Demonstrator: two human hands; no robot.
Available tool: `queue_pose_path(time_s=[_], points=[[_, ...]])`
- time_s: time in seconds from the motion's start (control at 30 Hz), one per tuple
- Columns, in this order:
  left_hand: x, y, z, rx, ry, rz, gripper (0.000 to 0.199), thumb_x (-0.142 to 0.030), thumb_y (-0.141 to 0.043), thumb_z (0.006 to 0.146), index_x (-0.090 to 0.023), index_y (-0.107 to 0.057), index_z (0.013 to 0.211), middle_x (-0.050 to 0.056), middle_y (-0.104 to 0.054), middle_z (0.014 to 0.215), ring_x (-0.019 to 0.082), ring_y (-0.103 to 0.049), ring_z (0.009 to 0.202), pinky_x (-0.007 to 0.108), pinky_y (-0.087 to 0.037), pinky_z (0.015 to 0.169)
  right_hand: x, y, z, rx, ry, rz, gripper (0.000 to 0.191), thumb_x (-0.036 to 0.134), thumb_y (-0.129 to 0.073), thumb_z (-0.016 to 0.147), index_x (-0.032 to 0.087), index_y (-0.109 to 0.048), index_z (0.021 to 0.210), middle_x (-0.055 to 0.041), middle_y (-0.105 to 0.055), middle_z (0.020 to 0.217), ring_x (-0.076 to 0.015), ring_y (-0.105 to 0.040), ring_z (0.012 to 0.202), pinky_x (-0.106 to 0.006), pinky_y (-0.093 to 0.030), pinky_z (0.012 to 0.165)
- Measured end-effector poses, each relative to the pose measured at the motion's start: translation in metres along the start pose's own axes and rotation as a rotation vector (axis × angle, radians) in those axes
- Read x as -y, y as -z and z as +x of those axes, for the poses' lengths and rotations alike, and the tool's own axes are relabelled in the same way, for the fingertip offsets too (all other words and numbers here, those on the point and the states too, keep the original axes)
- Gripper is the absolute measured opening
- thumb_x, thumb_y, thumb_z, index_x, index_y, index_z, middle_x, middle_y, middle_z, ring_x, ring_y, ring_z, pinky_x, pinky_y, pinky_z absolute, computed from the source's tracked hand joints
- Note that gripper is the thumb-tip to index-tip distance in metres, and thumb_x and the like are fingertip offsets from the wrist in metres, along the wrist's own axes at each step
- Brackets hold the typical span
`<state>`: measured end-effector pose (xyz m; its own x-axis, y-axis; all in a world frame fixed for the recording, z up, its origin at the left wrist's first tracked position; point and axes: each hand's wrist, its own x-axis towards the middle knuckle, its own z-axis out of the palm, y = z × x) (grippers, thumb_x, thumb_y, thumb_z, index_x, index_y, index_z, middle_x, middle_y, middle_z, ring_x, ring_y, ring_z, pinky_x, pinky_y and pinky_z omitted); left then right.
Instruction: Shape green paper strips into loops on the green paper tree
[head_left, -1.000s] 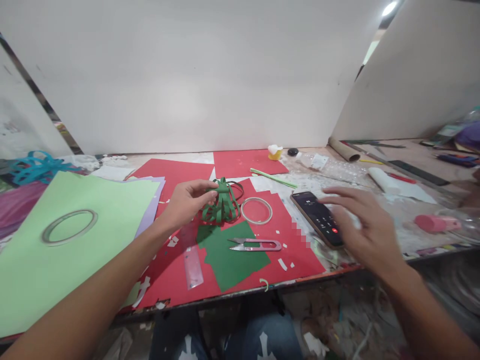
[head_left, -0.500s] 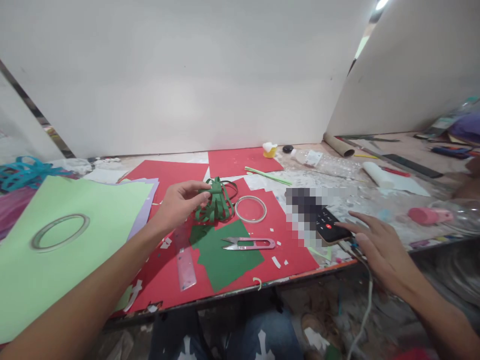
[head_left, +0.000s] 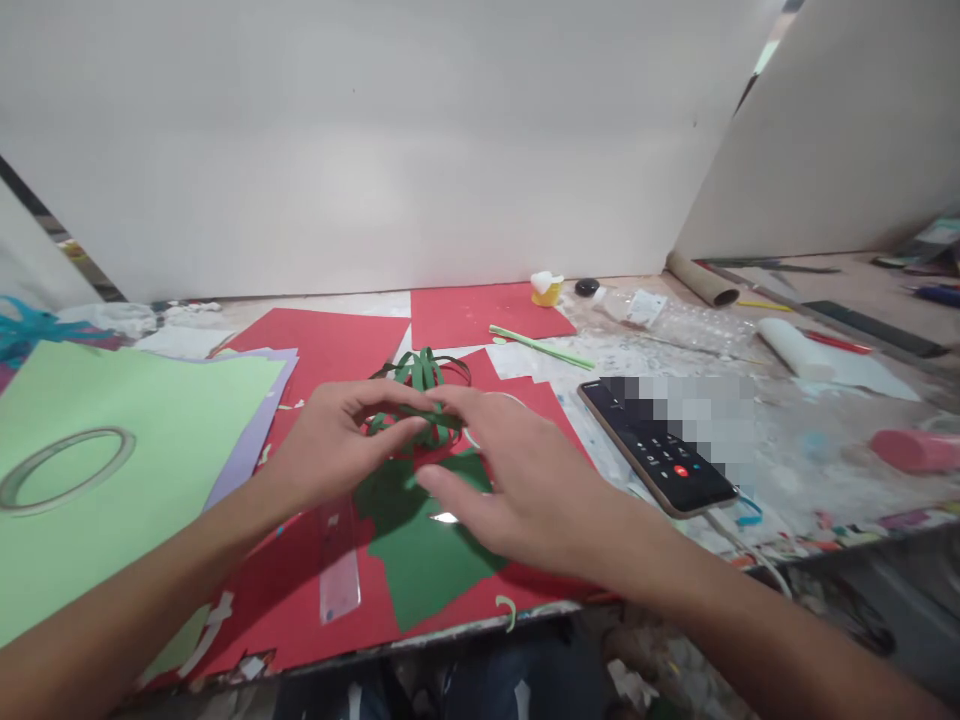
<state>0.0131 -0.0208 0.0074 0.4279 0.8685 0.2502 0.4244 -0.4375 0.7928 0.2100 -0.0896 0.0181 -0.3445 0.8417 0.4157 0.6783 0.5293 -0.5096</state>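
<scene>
A looped bundle of green paper strips [head_left: 425,372] stands above the red sheet. My left hand [head_left: 349,440] pinches it from the left, thumb and fingers closed on its near side. My right hand [head_left: 517,465] reaches over from the right, fingertips at the bundle beside my left fingers, thumb held apart below. Under my hands lies a green paper piece [head_left: 431,560] on the red sheet [head_left: 292,590]. My right hand covers most of the thread snips; only a blade tip [head_left: 444,517] shows. A clear ruler [head_left: 340,565] lies to the left.
On the left, a tape roll [head_left: 71,465] rests on light green paper [head_left: 187,400]. A phone [head_left: 652,450] with a cable lies on the right. Farther back are light green strips [head_left: 540,347], a yellow cup [head_left: 547,290], a plastic bottle [head_left: 675,320] and a cardboard tube [head_left: 701,278].
My right hand has left the phone and come across to the green bundle, now covering the snips and most of the ring on the red sheet. The view has shifted slightly.
</scene>
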Motion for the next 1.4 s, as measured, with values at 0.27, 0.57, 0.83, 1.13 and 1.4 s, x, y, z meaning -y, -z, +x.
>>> queue_pose_path(time_s=[0.27, 0.57, 0.83, 1.13, 1.4], points=[[0.021, 0.017, 0.005, -0.182, 0.049, 0.085, 0.019, -0.040, -0.070, 0.075, -0.025, -0.074, 0.086, 0.001, -0.075, 0.084, 0.021, -0.069, 0.075, 0.028, -0.057, 0.069, -0.013, -0.035, 0.058, 0.039, -0.189, 0.447, 0.012, 0.025, -0.045, 0.091, 0.023, -0.052, 0.100, 0.0019, -0.060, 0.071, -0.0116, -0.055, 0.057, -0.022, -0.037, 0.046], [0.026, 0.017, -0.010, -0.189, -0.074, 0.089, 0.026, -0.028, -0.071, 0.078, -0.023, -0.068, 0.104, 0.000, -0.074, 0.092, 0.016, -0.068, 0.081, 0.026, -0.056, 0.076, -0.016, -0.041, 0.068, 0.127, -0.435, 1.156, 0.011, 0.028, -0.063, 0.085, 0.019, -0.058, 0.090, 0.0028, -0.061, 0.069, -0.0062, -0.056, 0.056, -0.018, -0.045, 0.052], [0.036, 0.024, -0.018, -0.029, -0.312, 0.146, 0.045, -0.025, -0.081, 0.068, -0.028, -0.061, 0.108, -0.002, -0.069, 0.090, 0.014, -0.064, 0.080, 0.026, -0.054, 0.076, -0.031, -0.029, 0.061, 0.488, -0.465, 1.241, 0.019, 0.034, -0.073, 0.077, 0.018, -0.065, 0.083, 0.0039, -0.061, 0.064, -0.0055, -0.056, 0.054, -0.016, -0.041, 0.049], [0.015, 0.020, -0.018, -0.020, -0.368, 0.458, 0.049, -0.035, -0.074, 0.074, -0.024, -0.052, 0.117, 0.002, -0.069, 0.092, 0.015, -0.065, 0.077, 0.026, -0.052, 0.067, -0.023, -0.036, 0.057, 0.522, -0.430, 1.194, 0.022, 0.037, -0.070, 0.080, 0.016, -0.065, 0.077, 0.0041, -0.057, 0.061, -0.0043, -0.047, 0.051, -0.018, -0.038, 0.050], [0.021, 0.018, -0.019, -0.022, -0.364, 0.437, 0.046, -0.033, -0.071, 0.077, -0.024, -0.051, 0.118, 0.001, -0.066, 0.088, 0.016, -0.063, 0.076, 0.026, -0.052, 0.066, -0.017, -0.035, 0.052, 0.522, -0.424, 1.103, 0.038, 0.048, -0.072, 0.075, 0.016, -0.056, 0.063, 0.0028, -0.056, 0.061, -0.0058, -0.043, 0.051, -0.021, -0.034, 0.050]])
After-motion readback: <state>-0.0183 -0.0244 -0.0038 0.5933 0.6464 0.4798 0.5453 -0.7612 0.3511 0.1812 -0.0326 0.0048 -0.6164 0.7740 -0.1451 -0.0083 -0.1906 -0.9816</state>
